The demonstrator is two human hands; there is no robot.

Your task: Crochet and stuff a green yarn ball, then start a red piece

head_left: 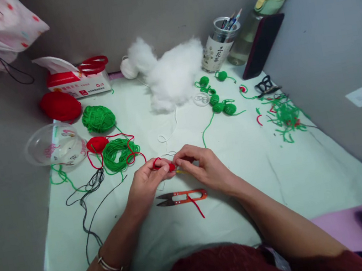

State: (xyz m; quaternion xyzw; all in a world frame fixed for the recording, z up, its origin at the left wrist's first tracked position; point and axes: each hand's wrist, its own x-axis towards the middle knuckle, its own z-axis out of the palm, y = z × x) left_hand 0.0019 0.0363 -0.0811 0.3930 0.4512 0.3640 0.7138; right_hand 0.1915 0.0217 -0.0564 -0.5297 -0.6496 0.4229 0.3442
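A small red piece of yarn work (pixel 171 167) is pinched between the thumb and fingers of my left hand (pixel 144 181), with a loop of red yarn over the fingers. Close against it, my right hand (pixel 204 164) has its thumb and forefinger pressed together; whatever lies between them is too small to make out. A thin yellow item (pixel 180 171) shows just under the right fingertips. White thread (pixel 162 139) trails on the table behind both hands. Nearer my body lie orange-handled thread snips (pixel 180 201), with a short red yarn end (pixel 197 207) across the handle.
Left: green yarn ball (pixel 98 118), green coil (pixel 120 154), red yarn (pixel 61 105), plastic bowl (pixel 54 147), black cord (pixel 84 211), tissue box (pixel 89 85) with red scissors (pixel 94 65). Behind: white stuffing (pixel 174 76). Right: green yarn balls (pixel 218 107), pen cup (pixel 217 53), bottle (pixel 247 32), phone (pixel 263 45), yarn scraps (pixel 283 113).
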